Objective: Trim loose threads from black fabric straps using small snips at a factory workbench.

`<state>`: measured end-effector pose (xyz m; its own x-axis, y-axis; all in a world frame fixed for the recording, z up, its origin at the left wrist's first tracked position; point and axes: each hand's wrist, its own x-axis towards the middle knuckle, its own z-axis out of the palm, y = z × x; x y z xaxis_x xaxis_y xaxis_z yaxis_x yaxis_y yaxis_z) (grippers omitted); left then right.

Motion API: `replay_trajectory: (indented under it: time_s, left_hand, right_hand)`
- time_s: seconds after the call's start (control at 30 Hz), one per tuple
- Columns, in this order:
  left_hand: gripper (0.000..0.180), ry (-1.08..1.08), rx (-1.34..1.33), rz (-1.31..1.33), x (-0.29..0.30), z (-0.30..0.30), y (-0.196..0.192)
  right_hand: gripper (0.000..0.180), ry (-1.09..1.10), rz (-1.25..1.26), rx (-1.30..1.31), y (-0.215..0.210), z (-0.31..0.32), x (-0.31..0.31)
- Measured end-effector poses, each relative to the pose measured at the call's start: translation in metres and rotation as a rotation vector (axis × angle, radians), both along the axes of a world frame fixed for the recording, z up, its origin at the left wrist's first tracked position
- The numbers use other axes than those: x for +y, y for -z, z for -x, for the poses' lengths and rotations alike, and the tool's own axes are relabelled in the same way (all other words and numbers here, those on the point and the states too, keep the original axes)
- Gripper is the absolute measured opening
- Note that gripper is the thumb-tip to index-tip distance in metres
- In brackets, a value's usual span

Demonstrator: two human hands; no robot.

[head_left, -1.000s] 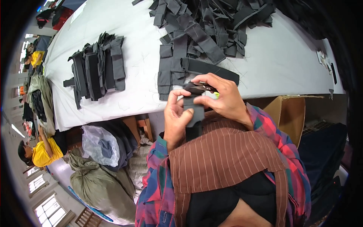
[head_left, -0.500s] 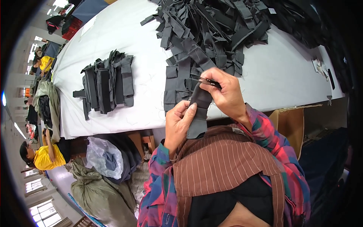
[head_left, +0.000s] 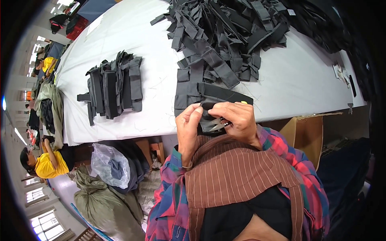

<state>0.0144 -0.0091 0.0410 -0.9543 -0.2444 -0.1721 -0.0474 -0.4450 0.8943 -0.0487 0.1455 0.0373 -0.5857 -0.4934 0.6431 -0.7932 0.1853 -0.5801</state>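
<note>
Over the table's front edge, my left hand (head_left: 188, 125) is closed in a pinch on a dark grey fabric strip (head_left: 204, 125). My right hand (head_left: 237, 119) is beside it, its fingers curled round a pair of thread snips (head_left: 217, 126) with silver blades pointing left, low over the strip. The right fingertips also touch the strip's upper part. Just beyond my hands, another dark strip (head_left: 225, 93) slants across the table. Behind that is a large heap of grey fabric strips (head_left: 225, 44). A small yellow bit shows by the right knuckles; what it belongs to is unclear.
A smaller stack of grey strips (head_left: 114, 86) lies left on the white-covered table (head_left: 157, 68). A cardboard box (head_left: 307, 134) stands below the edge at right. Bagged cloth (head_left: 110, 166) and an olive sack (head_left: 104, 205) sit at lower left. A person in yellow (head_left: 52, 165) is farther left.
My right hand has come down and toward me, the snips now pointing at the lower strip. The strip is folded or shifted between my hands, and a dark strip now lies slanted beyond them.
</note>
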Motion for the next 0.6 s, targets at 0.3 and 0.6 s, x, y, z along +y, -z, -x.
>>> replay_trajectory:
  time_s: [0.3, 0.6]
  left_hand:
    - [0.011, 0.081, -0.128, -0.003, -0.006, -0.004, 0.008]
    - [0.009, 0.068, -0.239, 0.055, -0.004, -0.006, 0.000]
  right_hand:
    - [0.039, -0.011, -0.278, -0.156, -0.032, 0.030, 0.018]
    - [0.020, -0.019, -0.394, 0.164, -0.026, 0.040, 0.016]
